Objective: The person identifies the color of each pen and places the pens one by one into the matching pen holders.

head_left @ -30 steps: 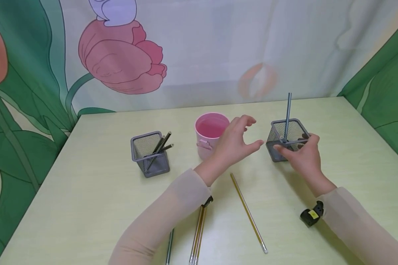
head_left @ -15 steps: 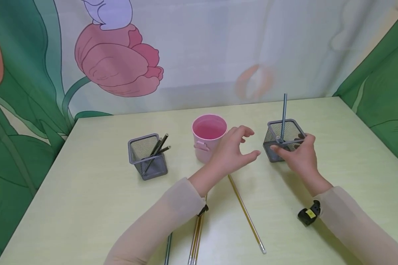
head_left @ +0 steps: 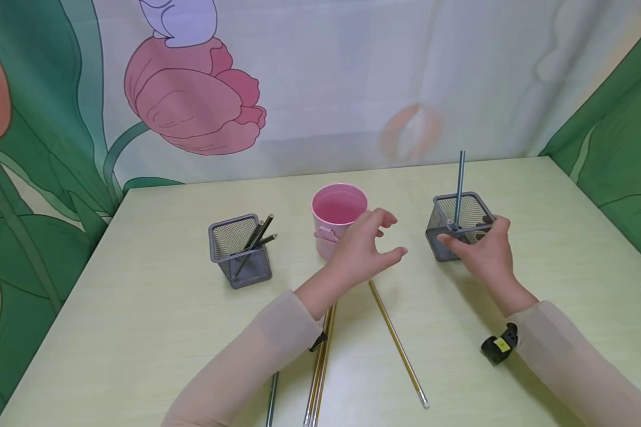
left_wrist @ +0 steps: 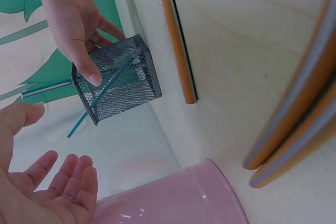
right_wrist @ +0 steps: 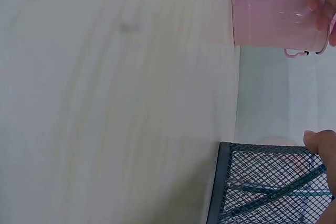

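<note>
Grey wire mesh on the right: that square holder [left_wrist: 131,88] sits on the pale table [head_left: 139,314], and the right hand [head_left: 486,255] has a proper grip on it, thumb on the near side. One blue pencil [head_left: 460,178] pokes up well above the rim. Left hand [head_left: 359,252] holds nothing, thumb and fingers spread apart, just in front of the pink bucket [head_left: 335,223]; can't tell if they touch. Further left there's a second mesh cup [head_left: 252,270] with dark pencils [head_left: 265,226] leaning in it. Nearer me, a lone yellow pencil [head_left: 397,341] lies slanted, beside a little bunch of yellow ones [head_left: 320,370].
</note>
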Demonstrator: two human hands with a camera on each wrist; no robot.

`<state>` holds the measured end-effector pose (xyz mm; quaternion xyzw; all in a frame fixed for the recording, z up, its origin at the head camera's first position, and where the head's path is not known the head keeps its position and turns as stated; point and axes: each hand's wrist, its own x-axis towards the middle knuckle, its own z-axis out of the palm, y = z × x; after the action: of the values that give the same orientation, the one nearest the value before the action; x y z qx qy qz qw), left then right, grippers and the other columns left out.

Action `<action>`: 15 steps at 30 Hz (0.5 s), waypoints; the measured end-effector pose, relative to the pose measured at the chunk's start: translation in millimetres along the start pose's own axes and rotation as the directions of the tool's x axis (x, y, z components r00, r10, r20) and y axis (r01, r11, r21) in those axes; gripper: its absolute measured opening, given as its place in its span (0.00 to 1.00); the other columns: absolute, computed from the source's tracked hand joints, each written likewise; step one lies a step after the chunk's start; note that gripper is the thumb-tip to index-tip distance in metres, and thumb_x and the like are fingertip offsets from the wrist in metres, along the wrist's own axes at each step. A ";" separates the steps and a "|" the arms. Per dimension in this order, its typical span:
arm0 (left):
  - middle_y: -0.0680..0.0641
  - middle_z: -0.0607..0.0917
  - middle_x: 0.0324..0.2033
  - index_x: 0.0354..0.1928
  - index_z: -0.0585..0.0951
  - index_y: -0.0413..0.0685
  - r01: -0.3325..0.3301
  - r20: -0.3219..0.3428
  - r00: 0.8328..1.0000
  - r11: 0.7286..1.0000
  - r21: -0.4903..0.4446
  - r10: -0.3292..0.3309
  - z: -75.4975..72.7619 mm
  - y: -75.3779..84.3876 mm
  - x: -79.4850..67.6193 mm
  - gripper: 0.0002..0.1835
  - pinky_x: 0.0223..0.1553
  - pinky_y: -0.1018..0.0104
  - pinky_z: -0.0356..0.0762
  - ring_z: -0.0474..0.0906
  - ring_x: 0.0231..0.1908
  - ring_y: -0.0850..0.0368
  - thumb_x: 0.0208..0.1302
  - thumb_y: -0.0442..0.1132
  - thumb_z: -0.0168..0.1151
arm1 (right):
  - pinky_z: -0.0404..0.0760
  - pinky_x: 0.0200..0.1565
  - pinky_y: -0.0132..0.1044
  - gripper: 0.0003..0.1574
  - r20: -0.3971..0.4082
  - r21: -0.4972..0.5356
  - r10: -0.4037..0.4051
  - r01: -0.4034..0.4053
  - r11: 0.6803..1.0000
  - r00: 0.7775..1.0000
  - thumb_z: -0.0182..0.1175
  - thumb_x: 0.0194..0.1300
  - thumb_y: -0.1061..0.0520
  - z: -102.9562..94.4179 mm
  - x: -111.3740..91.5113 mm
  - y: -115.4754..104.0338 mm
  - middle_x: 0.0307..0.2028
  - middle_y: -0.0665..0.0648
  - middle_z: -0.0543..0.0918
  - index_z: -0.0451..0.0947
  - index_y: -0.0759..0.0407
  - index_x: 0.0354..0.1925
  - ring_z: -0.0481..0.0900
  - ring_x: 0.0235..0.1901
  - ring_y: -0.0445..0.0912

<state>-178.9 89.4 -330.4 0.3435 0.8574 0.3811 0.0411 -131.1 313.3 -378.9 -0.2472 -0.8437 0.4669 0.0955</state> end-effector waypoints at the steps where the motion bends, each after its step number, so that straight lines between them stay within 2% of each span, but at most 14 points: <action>1: 0.47 0.77 0.50 0.54 0.72 0.45 0.006 0.004 1.000 1.000 -0.001 -0.006 -0.3 -0.9 -0.9 0.24 0.48 0.68 0.77 0.76 0.47 0.54 0.57 0.42 0.68 | 0.67 0.62 0.56 0.65 0.001 0.003 -0.002 0.002 1.000 1.000 0.68 0.54 0.41 0.1 0.0 0.2 0.66 0.74 0.59 0.37 0.65 0.69 0.62 0.64 0.64; 15: 0.47 0.78 0.49 0.53 0.74 0.43 0.027 0.030 0.999 0.999 0.031 -0.027 -3.5 -11.3 -12.7 0.22 0.48 0.65 0.77 0.77 0.47 0.50 0.57 0.42 0.67 | 0.67 0.61 0.56 0.64 0.002 0.001 -0.006 0.006 1.000 1.000 0.68 0.54 0.40 -0.2 -0.9 -0.7 0.65 0.74 0.60 0.37 0.65 0.69 0.63 0.64 0.64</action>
<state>-176.8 74.0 -338.1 0.3382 0.8669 0.3622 0.0538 -130.5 312.7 -378.1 -0.2440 -0.8444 0.4673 0.0960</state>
